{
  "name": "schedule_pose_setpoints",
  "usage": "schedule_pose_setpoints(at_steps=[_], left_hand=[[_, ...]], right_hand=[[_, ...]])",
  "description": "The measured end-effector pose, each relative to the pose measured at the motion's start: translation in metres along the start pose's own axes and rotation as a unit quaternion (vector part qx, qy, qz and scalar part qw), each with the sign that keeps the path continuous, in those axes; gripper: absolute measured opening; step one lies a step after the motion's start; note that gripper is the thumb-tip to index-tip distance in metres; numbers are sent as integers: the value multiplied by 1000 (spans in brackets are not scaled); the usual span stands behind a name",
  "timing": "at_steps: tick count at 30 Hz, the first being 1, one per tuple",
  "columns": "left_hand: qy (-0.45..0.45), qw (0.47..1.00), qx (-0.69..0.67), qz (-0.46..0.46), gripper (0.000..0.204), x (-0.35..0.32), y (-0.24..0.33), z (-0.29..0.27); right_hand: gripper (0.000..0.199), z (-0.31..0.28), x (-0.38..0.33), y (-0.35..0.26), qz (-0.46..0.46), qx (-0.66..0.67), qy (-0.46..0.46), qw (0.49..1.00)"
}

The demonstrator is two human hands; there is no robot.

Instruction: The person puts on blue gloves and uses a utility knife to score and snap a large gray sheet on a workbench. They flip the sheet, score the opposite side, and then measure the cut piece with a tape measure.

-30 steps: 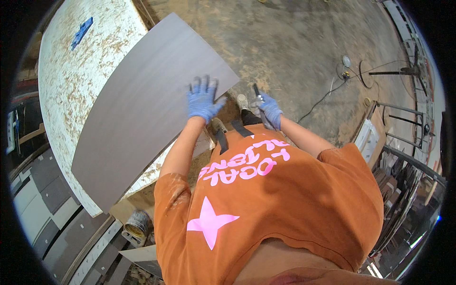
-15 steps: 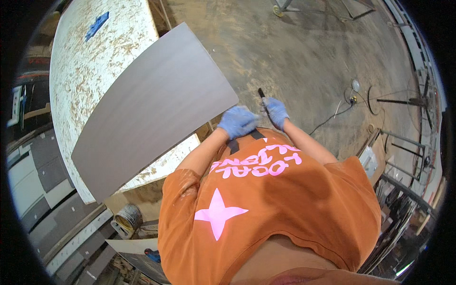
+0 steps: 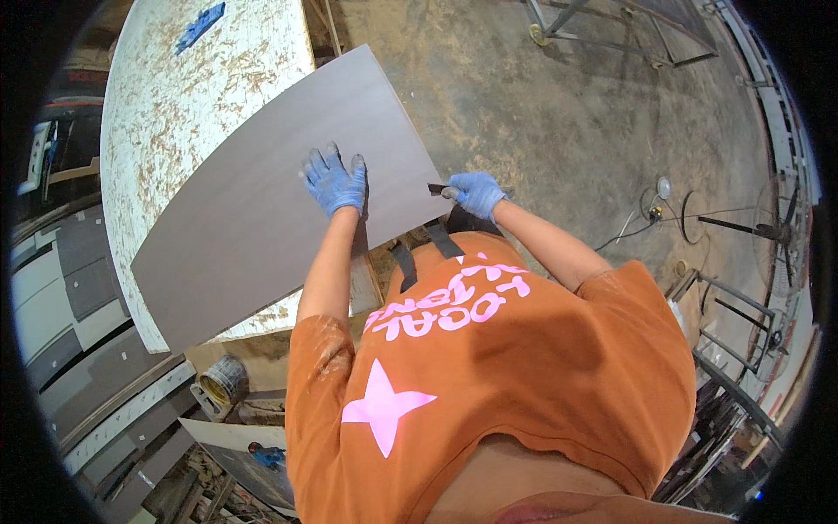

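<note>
A large grey panel [image 3: 253, 210] lies across a whitish, brown-flecked worktable [image 3: 218, 87], its right end reaching past the table's edge. My left hand [image 3: 335, 182], in a light blue glove, rests on the panel with the fingers spread. At the panel's right end my gloved right hand [image 3: 476, 194] is closed round a slim black hand tool [image 3: 436, 189]. The tool's tip is at the panel's right edge; whether it touches is unclear. Most of the tool is hidden in my fist, so its exact kind does not show.
Blue gloves [image 3: 200, 28] lie at the table's far end. A bucket [image 3: 224, 381] stands below its near edge. Stacked boards [image 3: 105, 375] are at the left. A wheeled metal frame [image 3: 567, 17] stands far off; a cable [image 3: 630, 236] runs over the floor at right.
My left hand has moved from near my waist onto the panel and spread flat. My right hand has come left to the panel's edge, the black tool turning from upright to sideways.
</note>
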State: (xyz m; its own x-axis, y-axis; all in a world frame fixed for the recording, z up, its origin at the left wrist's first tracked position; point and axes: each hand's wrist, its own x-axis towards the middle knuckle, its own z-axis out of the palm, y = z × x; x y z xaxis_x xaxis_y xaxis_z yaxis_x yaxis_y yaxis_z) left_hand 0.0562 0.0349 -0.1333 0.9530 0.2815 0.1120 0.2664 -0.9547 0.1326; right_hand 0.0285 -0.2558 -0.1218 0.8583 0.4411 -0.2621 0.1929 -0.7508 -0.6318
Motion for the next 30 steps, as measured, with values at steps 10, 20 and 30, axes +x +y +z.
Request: schedule_pose_setpoints(at_steps=[10, 20, 30], left_hand=[[-21, 999, -32, 2, 67, -1, 5, -12], [-36, 999, -31, -6, 68, 5, 7, -24], [-44, 998, -47, 4, 71, 12, 6, -20]], right_hand=[[35, -35, 153, 0, -47, -77, 27, 996], [28, -36, 138, 18, -174, -105, -15, 979], [46, -67, 312, 1, -83, -51, 118, 988]])
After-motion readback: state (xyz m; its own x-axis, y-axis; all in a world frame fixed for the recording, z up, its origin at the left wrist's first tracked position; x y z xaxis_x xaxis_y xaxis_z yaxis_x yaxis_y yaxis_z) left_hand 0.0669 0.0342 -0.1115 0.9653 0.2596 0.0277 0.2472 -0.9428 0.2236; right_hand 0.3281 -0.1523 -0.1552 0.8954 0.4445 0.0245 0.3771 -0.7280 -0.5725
